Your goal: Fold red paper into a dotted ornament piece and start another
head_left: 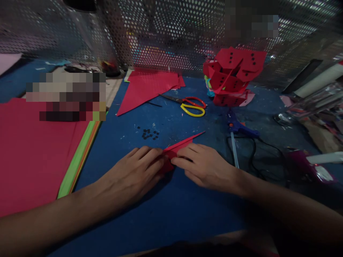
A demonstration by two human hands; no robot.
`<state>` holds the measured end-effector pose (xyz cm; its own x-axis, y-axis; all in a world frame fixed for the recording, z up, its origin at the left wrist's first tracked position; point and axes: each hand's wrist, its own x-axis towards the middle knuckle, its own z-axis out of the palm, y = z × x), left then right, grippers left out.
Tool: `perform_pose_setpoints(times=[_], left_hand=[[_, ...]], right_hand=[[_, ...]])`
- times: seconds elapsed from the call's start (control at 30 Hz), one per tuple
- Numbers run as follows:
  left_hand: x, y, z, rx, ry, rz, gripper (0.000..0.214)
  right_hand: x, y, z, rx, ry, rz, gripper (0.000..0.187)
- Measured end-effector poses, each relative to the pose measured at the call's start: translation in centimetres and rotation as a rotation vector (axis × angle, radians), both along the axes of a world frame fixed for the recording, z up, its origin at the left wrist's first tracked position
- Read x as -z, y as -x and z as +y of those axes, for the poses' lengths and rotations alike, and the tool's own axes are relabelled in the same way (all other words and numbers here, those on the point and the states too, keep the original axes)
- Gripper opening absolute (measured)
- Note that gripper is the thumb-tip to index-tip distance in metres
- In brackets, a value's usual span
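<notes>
A small folded piece of red paper (180, 145) lies on the blue table top (160, 210), its thin pointed tip reaching up to the right. My left hand (134, 169) rests flat on its left part, fingers together and pressing down. My right hand (205, 164) meets it from the right, fingertips pinching the fold in the middle. Most of the paper is hidden under both hands.
A stack of coloured sheets (34, 153), red on top, lies at the left. Behind are a red paper triangle (147, 87), scissors with red and yellow handles (191, 105), a pile of folded red pieces with black dots (233, 75), small black paper dots (150, 134), and a blue glue gun (237, 128) with its cable. A perforated metal screen (174, 32) closes off the back.
</notes>
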<state>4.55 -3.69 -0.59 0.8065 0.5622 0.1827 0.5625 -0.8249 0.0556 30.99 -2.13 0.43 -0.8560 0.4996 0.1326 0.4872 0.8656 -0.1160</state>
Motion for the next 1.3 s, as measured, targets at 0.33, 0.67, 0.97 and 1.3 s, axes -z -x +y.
perform_pose_setpoints(times=[0.33, 0.67, 0.97, 1.3], left_hand=[[0.2, -0.1, -0.1, -0.010, -0.061, -0.058, 0.023], [0.2, -0.2, 0.1, 0.001, -0.065, -0.065, 0.021], [0.3, -0.2, 0.1, 0.004, -0.056, -0.070, 0.018], [-0.1, -0.1, 0.1, 0.003, -0.028, -0.044, 0.018]], right_hand=[[0.0, 0.6, 0.3, 0.016, 0.007, -0.008, 0.034], [-0.1, 0.7, 0.3, 0.016, 0.013, -0.010, 0.034], [-0.2, 0.3, 0.1, 0.001, 0.000, 0.013, 0.025], [-0.8, -0.4, -0.1, -0.017, 0.026, -0.041, 0.019]])
